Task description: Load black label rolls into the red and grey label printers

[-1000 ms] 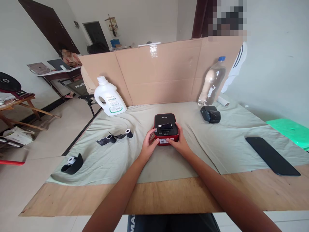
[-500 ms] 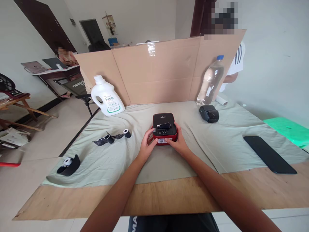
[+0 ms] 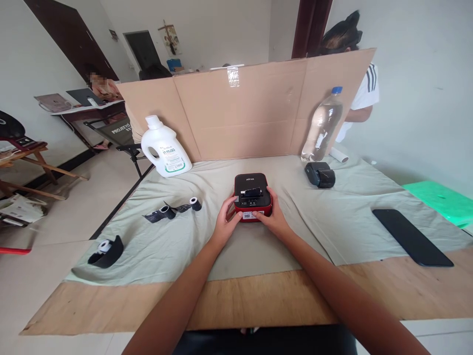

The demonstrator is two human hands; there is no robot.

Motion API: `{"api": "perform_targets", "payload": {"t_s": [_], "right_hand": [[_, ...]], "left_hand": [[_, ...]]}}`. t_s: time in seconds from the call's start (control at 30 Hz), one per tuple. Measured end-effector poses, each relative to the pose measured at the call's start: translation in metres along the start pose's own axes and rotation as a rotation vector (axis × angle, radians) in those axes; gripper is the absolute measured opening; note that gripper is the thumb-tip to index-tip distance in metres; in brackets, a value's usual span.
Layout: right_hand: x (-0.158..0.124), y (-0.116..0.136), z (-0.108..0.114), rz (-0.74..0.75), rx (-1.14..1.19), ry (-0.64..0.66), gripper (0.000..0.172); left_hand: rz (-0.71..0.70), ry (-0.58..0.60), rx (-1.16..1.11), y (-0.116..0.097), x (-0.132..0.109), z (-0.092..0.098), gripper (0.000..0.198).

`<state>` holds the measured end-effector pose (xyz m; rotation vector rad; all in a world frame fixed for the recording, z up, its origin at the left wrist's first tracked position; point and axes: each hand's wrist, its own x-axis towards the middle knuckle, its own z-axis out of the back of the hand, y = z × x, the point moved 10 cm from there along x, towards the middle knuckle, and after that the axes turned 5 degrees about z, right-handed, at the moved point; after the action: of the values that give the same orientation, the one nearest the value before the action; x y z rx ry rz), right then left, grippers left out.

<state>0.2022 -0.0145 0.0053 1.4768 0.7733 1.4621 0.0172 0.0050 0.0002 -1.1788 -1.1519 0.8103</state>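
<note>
"PROJEEYO" stands in pale capitals across the folding chair's back, above a shorter, unclear line. Lettering on the white jug, the black-and-red device and its front label is too small to read.

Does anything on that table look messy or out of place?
Mostly the two black rolls left of the red and black device: a strip trails unwound from at least one. The cloth is wrinkled, baring the table along its near edge.
</note>
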Motion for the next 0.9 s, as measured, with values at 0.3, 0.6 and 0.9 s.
{"api": "perform_targets", "payload": {"t_s": [0.3,0.6,0.9], "right_hand": [[0.000,0.003,0.000,0.008,-0.006,-0.003,0.097],[0.000,0.002,-0.001,-0.008,0.005,0.002,0.098],[0.001,0.000,0.000,0.009,0.002,-0.004,0.100]], "left_hand": [[-0.016,0.003,0.010,0.001,0.001,0.001,0.049],[0.043,0.054,0.029,0.004,0.004,-0.002,0.052],[0.035,0.072,0.122,0.009,0.014,0.003,0.047]]}}
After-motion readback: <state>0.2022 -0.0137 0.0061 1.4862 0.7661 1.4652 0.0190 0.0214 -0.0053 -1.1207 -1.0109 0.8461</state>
